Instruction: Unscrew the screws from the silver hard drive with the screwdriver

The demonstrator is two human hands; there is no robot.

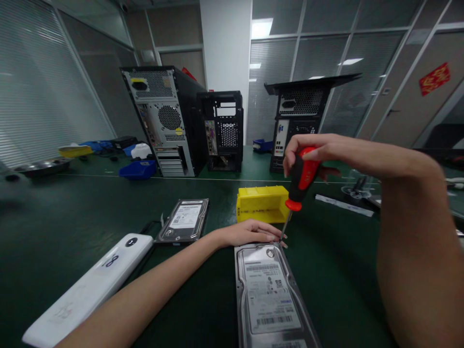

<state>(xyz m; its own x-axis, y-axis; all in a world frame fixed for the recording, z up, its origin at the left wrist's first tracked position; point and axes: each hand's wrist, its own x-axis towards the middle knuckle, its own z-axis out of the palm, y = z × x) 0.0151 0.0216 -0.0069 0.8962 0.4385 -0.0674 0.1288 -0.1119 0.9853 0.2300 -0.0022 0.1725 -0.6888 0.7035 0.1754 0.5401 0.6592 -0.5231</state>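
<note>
Drive (main): metal hard drive (pixel 273 290), label side up, lies on desk (pixel 203 309) toward near edge; its near end runs out of frame.
Drive axis: long dim. runs approx. near edge to far edge of desk; narrow far end faces away from wearer.
R hand (pixel 326 144): fingers wrapped round red/blk handle of screwdriver (pixel 306 174); wrist raised, sharply bent.
Driver angle: tilted; handle up & to R, shaft down & to L.
Key relation: tip meets, or is just beside, drive's far R corner; exact contact pt. too small to confirm. Drive lies below R fingers, toward near edge.
L hand (pixel 250 232): rests across drive's far end; fingers extended to R, tips next to driver tip. Whether they pinch anything: can't tell.
Nearer hand: L, on drive; R reaches it only via driver.
2nd drive (pixel 186 217): flat, L of main unit, well apart, farther from near edge.
White bar (pixel 90 290): toward desk's L near corner, hand-marked, beyond L forearm.
Yellow bin (pixel 261 198): just past L hand, toward far edge.
PC cases (pixel 188 116): 3 pcs., upright, toward far edge.
</note>
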